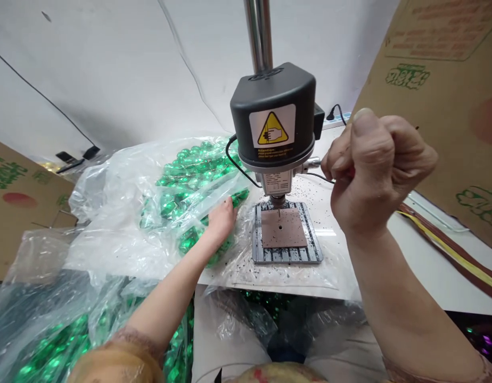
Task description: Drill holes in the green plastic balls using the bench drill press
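Note:
A small bench drill press (pixel 273 114) with a black motor housing stands on the white table. My right hand (pixel 374 170) is raised to its right, closed around the feed lever (pixel 313 163); the grip itself is hidden by my fingers. Below the drill bit, a brown square board (pixel 284 227) with a dark round hole lies on the slotted metal base (pixel 316 255). My left hand (pixel 222 217) reaches among shiny green balls (pixel 190 175) beside the machine. Its fingers are bent away from me and mostly hidden, so their grasp is unclear.
Clear plastic sheeting (pixel 106 213) surrounds the green balls. Dark shavings litter the base and table. Cardboard boxes (pixel 441 133) stand at right and left (pixel 26 207). More bagged green balls (pixel 54 346) sit at lower left. Brown and yellow strips (pixel 449 250) lie at right.

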`<state>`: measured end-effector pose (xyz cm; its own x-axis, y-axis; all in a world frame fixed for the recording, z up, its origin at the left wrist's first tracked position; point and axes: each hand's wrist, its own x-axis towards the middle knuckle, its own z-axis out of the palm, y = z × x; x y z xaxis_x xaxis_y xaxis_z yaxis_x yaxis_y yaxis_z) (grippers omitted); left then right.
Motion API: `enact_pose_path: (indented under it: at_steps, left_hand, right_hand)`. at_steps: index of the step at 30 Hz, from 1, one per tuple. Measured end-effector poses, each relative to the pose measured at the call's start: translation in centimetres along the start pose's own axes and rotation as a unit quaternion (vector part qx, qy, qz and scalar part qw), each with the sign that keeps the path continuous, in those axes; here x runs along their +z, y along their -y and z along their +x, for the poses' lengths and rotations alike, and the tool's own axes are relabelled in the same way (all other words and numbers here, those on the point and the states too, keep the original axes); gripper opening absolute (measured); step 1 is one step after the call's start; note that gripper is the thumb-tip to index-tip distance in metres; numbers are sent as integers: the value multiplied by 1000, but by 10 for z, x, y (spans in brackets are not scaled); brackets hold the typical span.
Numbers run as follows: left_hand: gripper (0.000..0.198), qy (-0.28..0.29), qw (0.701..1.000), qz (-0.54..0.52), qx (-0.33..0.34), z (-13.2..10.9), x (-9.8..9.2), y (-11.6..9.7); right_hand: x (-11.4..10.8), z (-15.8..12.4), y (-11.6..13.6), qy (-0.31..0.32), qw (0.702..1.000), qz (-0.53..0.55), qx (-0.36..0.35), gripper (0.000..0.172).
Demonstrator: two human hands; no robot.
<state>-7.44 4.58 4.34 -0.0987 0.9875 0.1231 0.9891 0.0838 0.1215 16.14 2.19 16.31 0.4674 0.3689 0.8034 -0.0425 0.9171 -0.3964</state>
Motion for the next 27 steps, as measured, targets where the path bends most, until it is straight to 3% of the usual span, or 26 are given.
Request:
enact_pose_path:
  at_steps: [5,8,10,15,19,21,27]
  left_hand:
    - [29,-12,997,-71,20,32,8,5]
    - [37,-5,995,-90,49,32,10,5]
    - [38,-14,983,-164,81,24,8,2]
    - [44,-19,882,-451,134,-23,1,-10]
    - [49,77,812,-562,135,-51,8,-19]
    - [53,111,806,-564,140,-53,16,-22]
    - [51,69,834,-526,152,-43,28,-29]
  right_hand:
    - [1,0,1,5,1000,-29,5,45]
    - [0,-1,0,4,1000,-15,-4,43]
    - [-1,-1,-1,14,999,-29,-9,43]
    - [-2,-1,-2,18,999,-38,-2,43]
    - [-1,-1,-2,20,1000,-20,-1,42]
    - [-2,-2,-1,27,999,-38,8,41]
    - [-5,-5,-3,29,997,-66,37,40]
